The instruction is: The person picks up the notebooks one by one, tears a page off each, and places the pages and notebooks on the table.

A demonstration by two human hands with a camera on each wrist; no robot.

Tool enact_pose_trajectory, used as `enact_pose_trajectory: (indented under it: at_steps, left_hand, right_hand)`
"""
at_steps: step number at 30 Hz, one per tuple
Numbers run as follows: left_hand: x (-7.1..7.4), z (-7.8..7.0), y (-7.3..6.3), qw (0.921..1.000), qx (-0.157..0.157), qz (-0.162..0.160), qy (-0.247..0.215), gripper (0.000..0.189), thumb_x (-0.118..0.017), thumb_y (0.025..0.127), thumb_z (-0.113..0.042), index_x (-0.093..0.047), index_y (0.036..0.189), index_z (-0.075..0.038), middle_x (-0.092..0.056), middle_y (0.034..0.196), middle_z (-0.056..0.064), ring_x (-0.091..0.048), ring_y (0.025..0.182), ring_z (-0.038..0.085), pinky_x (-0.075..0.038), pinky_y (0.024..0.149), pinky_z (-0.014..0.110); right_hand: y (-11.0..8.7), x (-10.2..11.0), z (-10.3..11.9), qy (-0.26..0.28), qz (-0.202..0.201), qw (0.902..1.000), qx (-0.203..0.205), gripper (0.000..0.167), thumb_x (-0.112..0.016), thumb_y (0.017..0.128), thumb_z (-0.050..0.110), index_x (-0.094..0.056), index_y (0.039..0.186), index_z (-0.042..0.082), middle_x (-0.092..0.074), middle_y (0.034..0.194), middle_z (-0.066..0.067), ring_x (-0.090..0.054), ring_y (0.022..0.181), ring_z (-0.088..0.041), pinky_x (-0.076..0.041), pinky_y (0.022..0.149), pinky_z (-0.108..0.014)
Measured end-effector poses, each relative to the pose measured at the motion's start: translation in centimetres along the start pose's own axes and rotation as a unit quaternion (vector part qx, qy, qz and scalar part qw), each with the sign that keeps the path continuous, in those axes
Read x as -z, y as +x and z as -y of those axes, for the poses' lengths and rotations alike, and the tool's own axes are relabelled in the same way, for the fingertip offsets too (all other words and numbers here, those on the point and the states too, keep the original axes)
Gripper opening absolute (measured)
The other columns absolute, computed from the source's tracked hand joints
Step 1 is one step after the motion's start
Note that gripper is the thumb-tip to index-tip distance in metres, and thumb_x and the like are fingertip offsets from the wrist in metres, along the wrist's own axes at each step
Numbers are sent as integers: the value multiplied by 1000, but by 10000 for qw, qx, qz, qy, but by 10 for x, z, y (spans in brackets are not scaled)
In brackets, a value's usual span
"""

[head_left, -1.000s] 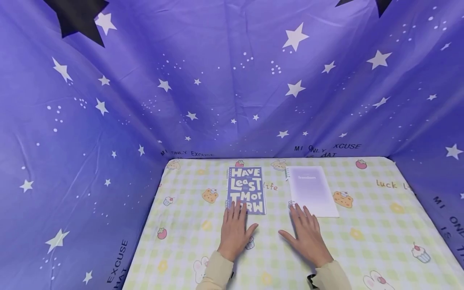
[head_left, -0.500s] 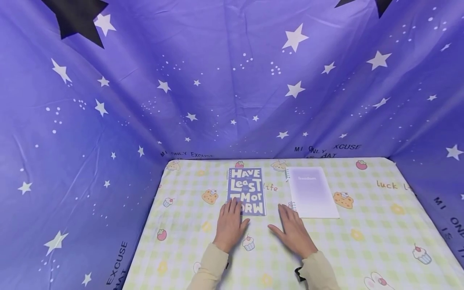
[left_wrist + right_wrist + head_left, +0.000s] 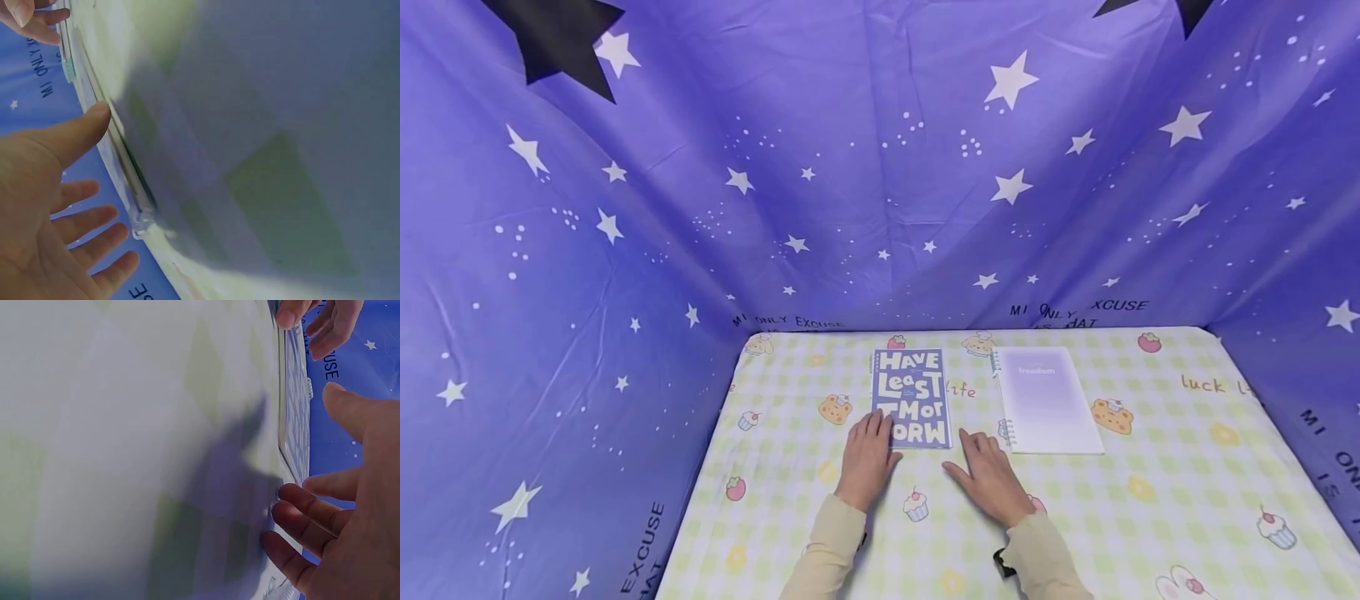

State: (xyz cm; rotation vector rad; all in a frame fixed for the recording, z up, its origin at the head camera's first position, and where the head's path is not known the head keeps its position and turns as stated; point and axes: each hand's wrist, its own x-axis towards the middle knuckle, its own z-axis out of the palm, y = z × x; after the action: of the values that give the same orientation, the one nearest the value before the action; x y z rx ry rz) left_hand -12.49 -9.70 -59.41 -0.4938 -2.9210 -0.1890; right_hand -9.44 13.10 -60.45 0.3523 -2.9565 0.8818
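Note:
A spiral notebook with a blue cover and big white lettering (image 3: 912, 392) lies flat on the table. My left hand (image 3: 863, 462) is at its lower left corner, fingertips overlapping the cover, thumb spread away. In the left wrist view, the left thumb (image 3: 87, 131) is right at the notebook's near edge. My right hand (image 3: 992, 477) lies just off the lower right corner, its index finger pointing toward it. The right wrist view shows the right fingers (image 3: 306, 509) bent slightly and apart, close to the blue notebook's corner. Neither hand grips anything.
A second spiral notebook, pale purple with "freedom" on it (image 3: 1051, 400), lies to the right, beyond the right hand. A checked cartoon tablecloth (image 3: 1187, 483) covers the table. Purple star-printed curtains (image 3: 880, 167) rise behind it and at both sides.
My right hand has moved left, from the purple notebook's lower left corner to beside the blue one. The left hand has slid slightly left, toward the blue notebook's lower left corner. Both notebooks stay put.

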Motion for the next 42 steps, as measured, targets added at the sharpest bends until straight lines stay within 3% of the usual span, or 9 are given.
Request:
enact_pose_trajectory:
  at_steps: [9, 15, 29, 34, 42]
  left_hand:
    - [-5, 4, 3, 9995, 84, -182, -242, 61, -76, 86, -35, -57, 134, -4, -57, 136, 17, -52, 127, 31, -42, 109, 43]
    - [-6, 6, 3, 9988, 69, -280, -408, 55, -74, 87, -35, -60, 131, -4, -59, 132, 16, -53, 125, 31, -44, 106, 43]
    - [-9, 9, 2, 9994, 0, -151, -323, 43, -63, 96, -34, -61, 130, -7, -59, 135, 14, -52, 128, 30, -47, 104, 43]
    - [-10, 10, 1, 9995, -105, -169, -252, 39, -60, 99, -31, -62, 129, -6, -59, 134, 15, -52, 128, 31, -47, 105, 41]
    - [-9, 11, 0, 9976, -107, -280, -628, 38, -62, 98, -27, -62, 128, -4, -59, 134, 18, -51, 129, 32, -48, 105, 40]
  right_hand:
    - [3, -4, 2, -115, -51, 9999, 21, 64, -65, 95, 39, -51, 139, -5, -54, 113, -11, -46, 99, -23, -41, 83, -39]
    - [5, -4, 3, -134, 121, 9998, -84, 58, -65, 95, 37, -56, 135, -3, -53, 114, -12, -46, 99, -24, -41, 82, -40]
    - [5, -3, 6, -158, 148, 9998, -53, 56, -64, 95, 38, -58, 132, -4, -53, 116, -14, -45, 100, -26, -40, 83, -41]
    - [6, -4, 6, 14, 177, 9997, -140, 58, -64, 96, 37, -56, 135, -4, -53, 118, -13, -45, 102, -26, -41, 87, -42]
    - [6, -6, 8, 525, 89, 9982, -273, 58, -63, 96, 36, -54, 136, -4, -55, 123, -14, -49, 109, -29, -43, 96, -48]
